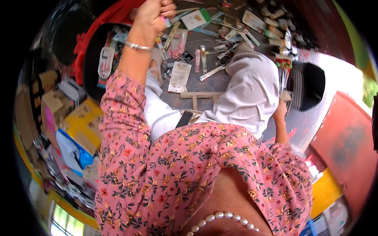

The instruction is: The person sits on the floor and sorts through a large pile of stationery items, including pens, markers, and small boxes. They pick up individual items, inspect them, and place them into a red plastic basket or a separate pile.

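Observation:
My left hand point(155, 15) is raised at the far left, its fingers curled tight. A small pink and whitish piece point(164, 19) sticks out beneath them; its kind is hidden. My right hand point(280, 112) is low beside my right knee, its fingers mostly out of sight. Just beyond it are a tan block-like piece point(286, 95) and a bundle of thin sticks with red and green ends point(283, 64). Whether the hand grips either one does not show. Between my legs lie a white printed card point(180, 77), a pink slim pack point(197, 61) and several pens point(222, 51).
A black tub point(91, 72) with packaged goods stands left, near red cloth point(103, 19). Cardboard boxes point(55, 104) are stacked further left. At right are a black striped container point(309, 86) and a red panel point(344, 133). Bottles point(275, 31) crowd the far right.

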